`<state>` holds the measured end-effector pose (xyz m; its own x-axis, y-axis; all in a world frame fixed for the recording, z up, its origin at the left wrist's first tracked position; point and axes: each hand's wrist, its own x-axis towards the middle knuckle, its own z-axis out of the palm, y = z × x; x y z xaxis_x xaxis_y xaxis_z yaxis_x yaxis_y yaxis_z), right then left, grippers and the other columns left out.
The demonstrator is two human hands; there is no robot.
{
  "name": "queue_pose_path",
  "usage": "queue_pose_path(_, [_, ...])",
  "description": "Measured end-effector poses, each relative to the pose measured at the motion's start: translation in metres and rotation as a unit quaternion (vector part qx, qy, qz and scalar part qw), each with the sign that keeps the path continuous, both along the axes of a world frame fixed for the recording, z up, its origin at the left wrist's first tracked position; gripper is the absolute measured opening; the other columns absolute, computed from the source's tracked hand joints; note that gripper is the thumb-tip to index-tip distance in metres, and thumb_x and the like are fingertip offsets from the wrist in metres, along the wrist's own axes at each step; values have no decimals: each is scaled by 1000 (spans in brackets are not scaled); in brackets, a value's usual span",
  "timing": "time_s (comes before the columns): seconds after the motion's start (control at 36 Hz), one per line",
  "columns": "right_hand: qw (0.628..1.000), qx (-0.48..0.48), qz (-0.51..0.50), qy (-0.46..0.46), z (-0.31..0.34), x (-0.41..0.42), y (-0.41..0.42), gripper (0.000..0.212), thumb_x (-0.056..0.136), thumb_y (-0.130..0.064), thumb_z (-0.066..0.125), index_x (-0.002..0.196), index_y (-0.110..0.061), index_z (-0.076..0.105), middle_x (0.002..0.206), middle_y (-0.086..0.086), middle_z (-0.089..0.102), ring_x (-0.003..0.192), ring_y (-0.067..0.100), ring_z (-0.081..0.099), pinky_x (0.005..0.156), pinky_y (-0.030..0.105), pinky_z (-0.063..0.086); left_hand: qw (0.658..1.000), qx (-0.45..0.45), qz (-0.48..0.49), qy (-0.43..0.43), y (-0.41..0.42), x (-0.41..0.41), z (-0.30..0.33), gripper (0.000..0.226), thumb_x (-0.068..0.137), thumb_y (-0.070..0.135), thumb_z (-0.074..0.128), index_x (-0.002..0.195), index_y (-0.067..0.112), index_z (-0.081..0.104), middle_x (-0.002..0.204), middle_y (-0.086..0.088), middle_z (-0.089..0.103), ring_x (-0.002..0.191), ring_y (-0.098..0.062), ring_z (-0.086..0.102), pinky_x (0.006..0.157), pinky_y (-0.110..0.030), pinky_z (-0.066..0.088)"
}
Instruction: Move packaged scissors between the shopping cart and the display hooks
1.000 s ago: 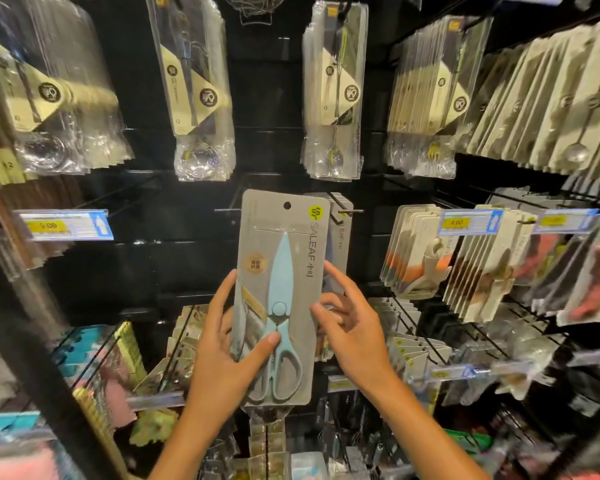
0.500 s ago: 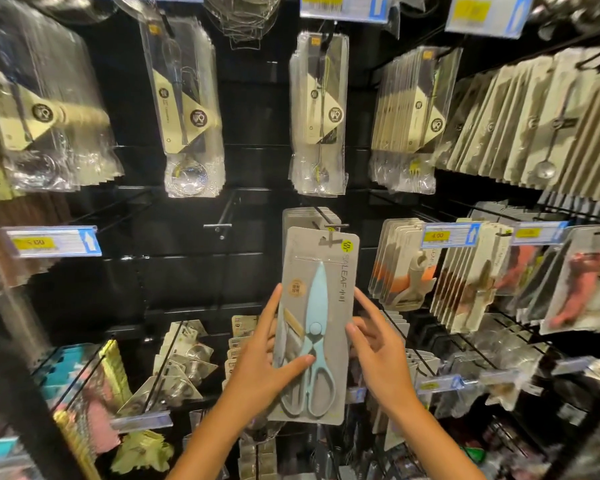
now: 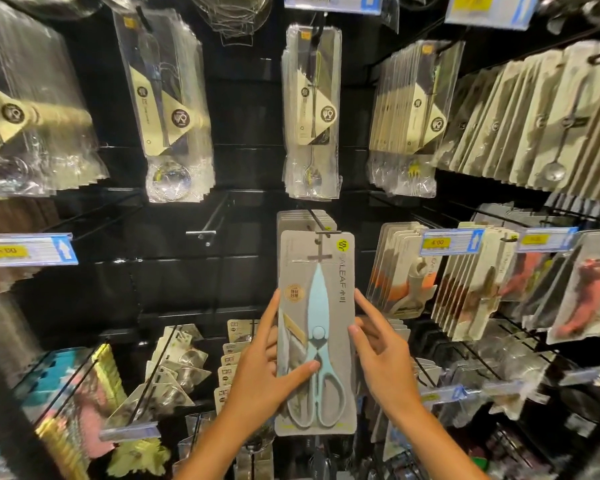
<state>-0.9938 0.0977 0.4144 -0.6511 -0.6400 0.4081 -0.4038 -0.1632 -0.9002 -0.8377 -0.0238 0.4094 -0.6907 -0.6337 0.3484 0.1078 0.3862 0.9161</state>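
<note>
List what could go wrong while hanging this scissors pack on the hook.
1. The scissors pack has its hang hole right at the hook tip; it may not be fully seated, so letting go could drop it.
2. The left hand grips one edge; the right hand only touches the other, so the card may twist.

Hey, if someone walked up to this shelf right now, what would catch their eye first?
Dead centre, a grey card pack of pale blue scissors is held up at a black display hook, with more of the same packs hanging behind it. The left hand grips its left edge, thumb across the front, while the right hand touches its right edge. Above hang rows of clear bagged spoons, and a yellow price tag sits to the right.
</note>
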Motion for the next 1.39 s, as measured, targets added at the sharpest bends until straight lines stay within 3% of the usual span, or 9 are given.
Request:
queue_pose_path(0.36, [1000, 3, 16, -14, -18, -21, -18, 50, 101, -8, 53, 143, -34, 47, 107, -38, 68, 99, -7, 69, 73, 14, 57, 998, 1, 28, -53, -14, -22, -13, 115, 73, 28, 88, 148, 64, 8, 140, 19, 53, 119, -2, 61, 95, -29, 56])
queue_pose_path(0.44, [999, 34, 31, 12, -18, -30, -28, 55, 103, -13, 52, 148, -41, 38, 103, -35, 69, 96, 2, 71, 74, 25, 61, 998, -1, 29, -62, -23, -30, -12, 113, 78, 24, 84, 151, 59, 5, 137, 15, 58, 115, -3, 65, 91, -26, 57])
queue_pose_path(0.5, [997, 62, 46, 23, -18, -37, -36, 60, 104, -22, 52, 151, -49, 28, 109, -31, 69, 97, 10, 70, 83, 38, 61, 997, -10, 34, -69, -31, -37, -11, 107, 83, 24, 79, 152, 57, 4, 133, 14, 62, 113, -2, 66, 91, -25, 57])
queue_pose_path(0.67, [990, 98, 97, 38, -18, -53, -64, 79, 101, -36, 56, 151, -61, 1, 159, -21, 32, 142, 2, 40, 117, 42, 40, 992, -35, 52, -106, -51, -54, -8, 95, 93, 28, 70, 151, 59, 1, 145, 24, 48, 122, 2, 59, 98, -24, 53])
queue_pose_path(0.81, [989, 110, 77, 55, -18, -62, -80, 92, 98, -32, 61, 155, -50, -9, 139, -30, 26, 121, -32, 27, 100, 1, 31, 988, -39, 64, -133, -58, -68, 1, 93, 95, 16, 67, 156, 42, 1, 135, 32, 48, 121, 14, 52, 93, -9, 47])
queue_pose_path(0.94, [990, 108, 52, 79, -31, -72, -88, 92, 94, -38, 66, 159, -42, 1, 152, -26, 15, 140, -10, 20, 110, 12, 24, 977, -65, 102, -174, -63, -73, 3, 90, 94, 27, 68, 157, 44, 7, 151, 22, 38, 135, 8, 40, 109, -14, 36])
queue_pose_path(1.06, [994, 84, 28, 69, -39, -73, -79, 76, 93, -35, 68, 154, -41, 24, 150, -31, 17, 137, -21, 17, 103, -3, 19, 963, -89, 147, -206, -63, -58, -15, 76, 95, 34, 65, 155, 47, 20, 156, 20, 31, 143, 6, 29, 120, -28, 30])
queue_pose_path(1.19, [991, 65, 38, 113, -52, -64, -68, 59, 92, -21, 69, 146, -31, 46, 148, -23, 36, 139, -6, 34, 114, 14, 25, 937, -154, 181, -255, -47, -22, -40, 67, 98, 38, 59, 154, 46, 23, 150, 36, 25, 139, 19, 23, 110, -3, 19])
queue_pose_path(1.39, [938, 137, 269, 168, -88, -12, -80, 45, 98, -28, 63, 138, -44, 52, 141, -33, 44, 137, -6, 37, 115, 23, 35, 890, -184, 238, -342, -13, 76, -73, 63, 100, 37, 57, 154, 42, 26, 158, 25, 26, 145, 9, 22, 116, -12, 20])
